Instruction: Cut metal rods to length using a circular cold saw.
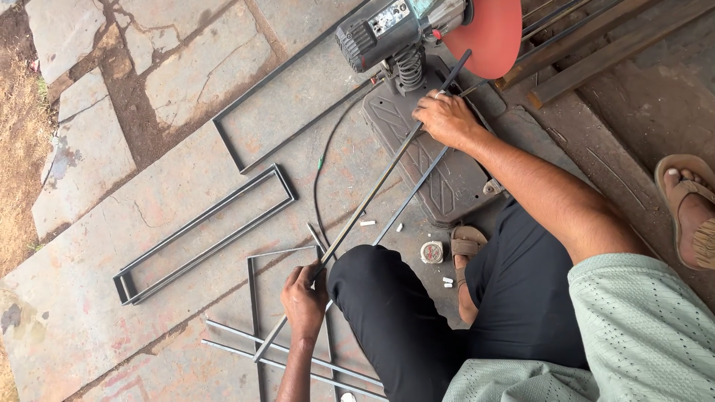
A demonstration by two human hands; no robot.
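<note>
My right hand presses a long thin steel bar down on the base of a chop saw, just below its red cutting disc. The bar runs diagonally down to the left, where my left hand is closed around it near its lower end, beside my bent knee in black trousers. A second thin bar lies alongside the first across the saw base.
Bent rectangular steel frames lie on the stone paving to the left, and loose straight bars below. The saw's black cable loops across the ground. A small round tape measure sits by my sandalled foot. Steel stock is stacked top right.
</note>
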